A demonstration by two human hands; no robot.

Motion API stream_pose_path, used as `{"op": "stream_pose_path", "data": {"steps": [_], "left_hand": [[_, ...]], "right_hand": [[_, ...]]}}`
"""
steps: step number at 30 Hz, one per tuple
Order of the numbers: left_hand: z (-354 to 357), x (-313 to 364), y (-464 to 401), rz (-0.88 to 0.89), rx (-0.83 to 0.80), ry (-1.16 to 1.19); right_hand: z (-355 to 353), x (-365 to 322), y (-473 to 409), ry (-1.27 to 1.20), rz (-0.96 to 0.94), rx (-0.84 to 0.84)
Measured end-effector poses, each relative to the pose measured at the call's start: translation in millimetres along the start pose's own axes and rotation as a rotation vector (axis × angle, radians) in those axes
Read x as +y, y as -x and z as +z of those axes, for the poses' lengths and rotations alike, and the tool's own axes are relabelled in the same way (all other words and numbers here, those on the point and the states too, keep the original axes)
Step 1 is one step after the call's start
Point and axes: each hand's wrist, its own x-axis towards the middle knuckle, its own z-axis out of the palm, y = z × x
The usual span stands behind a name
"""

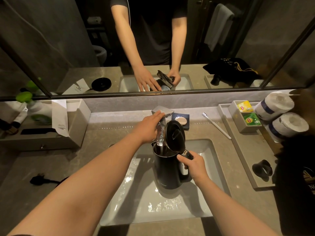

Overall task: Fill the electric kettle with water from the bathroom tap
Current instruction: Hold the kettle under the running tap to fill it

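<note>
Both bare forearms reach toward 12 o'clock. The left hand (150,127) lies palm down, fingers (157,115) extended; the right hand (194,165) is fisted, knuckles up.

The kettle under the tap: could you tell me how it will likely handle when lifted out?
The kettle is probably getting heavier, since water is streaming in. Its open lid suggests tilting could spill. The right hand holds only the side handle, so it may pull forward.

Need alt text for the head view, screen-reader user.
Right hand holds a black kettle by its handle, lid open, in the sink under a running tap; left hand rests on the tap. A mirror above reflects both arms.
</note>
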Motion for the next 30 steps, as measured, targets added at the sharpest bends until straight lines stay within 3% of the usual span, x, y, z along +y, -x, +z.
{"op": "stream_pose_path", "data": {"steps": [30], "left_hand": [[0.6,0.6,2.9,-0.010,0.004,0.008]], "right_hand": [[3.0,0.8,1.1,-0.014,0.005,0.022]]}}
